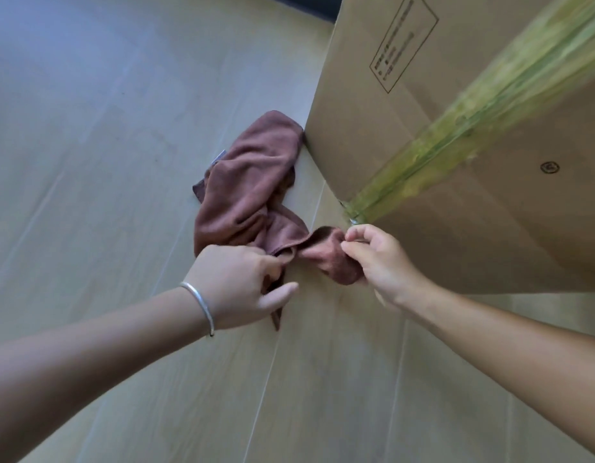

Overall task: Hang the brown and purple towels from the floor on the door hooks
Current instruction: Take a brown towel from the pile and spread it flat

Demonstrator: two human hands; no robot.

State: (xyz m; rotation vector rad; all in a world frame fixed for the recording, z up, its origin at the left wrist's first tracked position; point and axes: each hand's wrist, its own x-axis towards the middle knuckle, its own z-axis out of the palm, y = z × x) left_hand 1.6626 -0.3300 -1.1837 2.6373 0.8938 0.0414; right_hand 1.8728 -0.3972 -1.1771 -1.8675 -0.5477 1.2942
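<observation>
1. Nearest the camera: two bare forearms reach down and forward over a pale wood-plank floor. The left wrist carries a thin silver bangle.
2. Left hand: fingers curled, pinching a fold at the near edge of the brown towel; thumb sticks out to the right, free of the cloth.
3. Right hand: thumb and fingers clamped on the towel's near corner, which is bunched and raised a little off the floor.
4. The two grips sit close together on the same near end. Neither hand is plainly nearer; the right holds the end of the cloth, the left the fold just beside it.
5. The towel's long axis runs away from the hands, up and slightly left, crumpled along its length. Its far end lies against the bottom corner of a large cardboard box.
6. Judgement: a lift straight up and toward the person should draw the far end clear of the box.
7. Box has greenish tape across it and a printed label.
8. Purple towel, door and hooks: not in view.
</observation>
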